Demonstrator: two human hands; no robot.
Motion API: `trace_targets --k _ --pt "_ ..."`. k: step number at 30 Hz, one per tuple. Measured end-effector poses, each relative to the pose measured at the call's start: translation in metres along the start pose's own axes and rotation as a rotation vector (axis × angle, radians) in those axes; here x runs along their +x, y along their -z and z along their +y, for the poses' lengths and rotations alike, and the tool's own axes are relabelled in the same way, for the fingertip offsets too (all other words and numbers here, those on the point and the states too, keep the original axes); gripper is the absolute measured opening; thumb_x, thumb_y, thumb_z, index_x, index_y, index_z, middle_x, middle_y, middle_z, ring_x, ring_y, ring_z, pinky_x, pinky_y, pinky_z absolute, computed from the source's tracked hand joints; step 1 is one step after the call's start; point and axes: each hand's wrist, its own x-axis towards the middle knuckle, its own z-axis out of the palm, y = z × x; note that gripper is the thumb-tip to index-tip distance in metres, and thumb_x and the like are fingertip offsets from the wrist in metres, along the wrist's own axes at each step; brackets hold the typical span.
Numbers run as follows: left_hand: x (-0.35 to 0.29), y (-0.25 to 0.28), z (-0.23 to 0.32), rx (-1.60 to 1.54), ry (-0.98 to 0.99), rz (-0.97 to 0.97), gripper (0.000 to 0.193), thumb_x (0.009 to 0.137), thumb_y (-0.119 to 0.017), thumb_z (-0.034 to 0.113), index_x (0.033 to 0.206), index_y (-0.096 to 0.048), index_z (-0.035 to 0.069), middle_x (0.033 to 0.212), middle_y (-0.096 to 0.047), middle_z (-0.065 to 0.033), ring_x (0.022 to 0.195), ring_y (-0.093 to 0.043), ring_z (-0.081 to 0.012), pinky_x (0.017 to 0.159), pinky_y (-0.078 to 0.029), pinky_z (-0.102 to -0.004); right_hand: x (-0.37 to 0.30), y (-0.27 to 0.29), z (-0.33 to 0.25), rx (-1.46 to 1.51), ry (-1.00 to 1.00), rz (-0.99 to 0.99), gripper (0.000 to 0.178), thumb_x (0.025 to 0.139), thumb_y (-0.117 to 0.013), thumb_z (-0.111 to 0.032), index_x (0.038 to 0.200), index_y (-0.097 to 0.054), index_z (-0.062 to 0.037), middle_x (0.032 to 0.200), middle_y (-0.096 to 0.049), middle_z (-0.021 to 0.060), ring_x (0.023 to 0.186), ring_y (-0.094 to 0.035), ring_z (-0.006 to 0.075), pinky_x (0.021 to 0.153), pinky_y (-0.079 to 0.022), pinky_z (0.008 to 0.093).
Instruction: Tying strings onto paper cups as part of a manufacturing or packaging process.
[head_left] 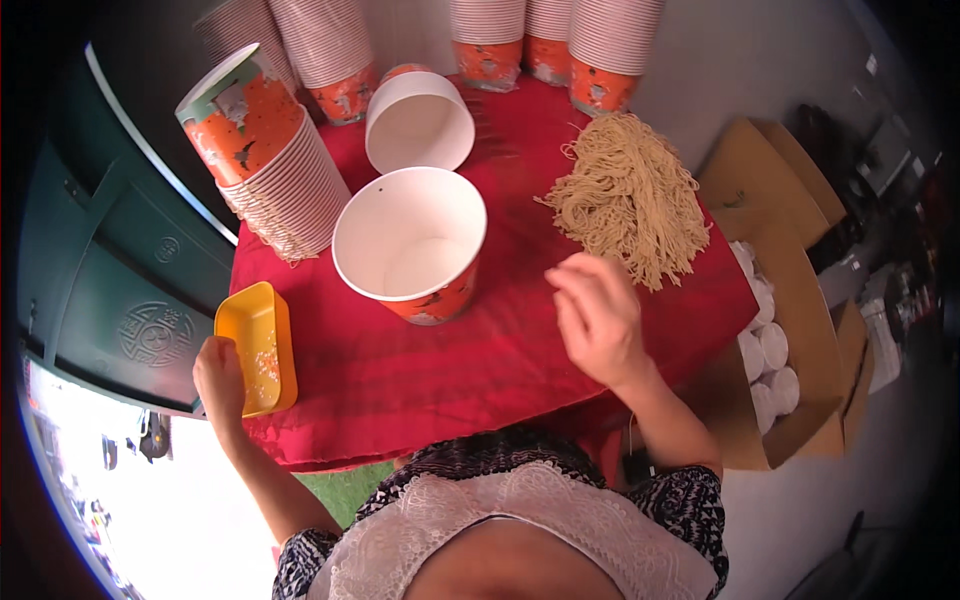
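Observation:
My left hand (219, 378) is closed over the near left rim of a small yellow plastic box (284, 345), where small white and orange bits lie. Fingers curled loosely and thumb apart, my right hand (600, 315) hovers over the red cloth with nothing visible in it. Between the hands stands a paper bucket (415, 235), white inside and orange outside, mouth up, with a small dark hole near its rim. A heap of tan cords (635, 195) lies just beyond my right hand. Another white-lined bucket (420, 125) sits tilted behind the first.
At the left, a tall nested bucket stack (270, 160) has tan cord along its rims. More wrapped stacks (485, 45) line the far edge of the red-covered table (520, 360). An opened cardboard box (825, 370) holding white rolls stands right. A dark green door (130, 290) is left.

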Motion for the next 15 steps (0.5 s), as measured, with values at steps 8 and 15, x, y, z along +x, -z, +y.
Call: trace_targets --k 8,15 --pt "-0.008 0.002 0.051 -0.452 -0.143 0.232 0.021 0.096 -0.045 -0.005 0.106 -0.063 -0.002 0.108 -0.064 -0.0086 0.086 -0.063 -0.0164 0.079 -0.053 -0.0276 -0.063 0.063 0.074 -0.330 -0.556 -0.180 0.007 0.088 -0.063 -0.007 0.092 -0.063 -0.0007 0.092 -0.064 0.0179 0.090 -0.060 0.0389 0.081 -0.049 0.0462" --pt "-0.037 0.005 0.128 -0.672 -0.383 0.102 0.018 0.092 -0.047 -0.011 0.098 -0.062 -0.005 0.109 -0.063 -0.0125 0.088 -0.063 -0.0151 0.081 -0.052 -0.0265 -0.060 0.048 0.073 -0.439 -0.642 -0.371 0.019 0.086 -0.069 -0.017 0.084 -0.064 0.0012 0.089 -0.066 0.0205 0.089 -0.061 0.0387 0.082 -0.048 0.0478"
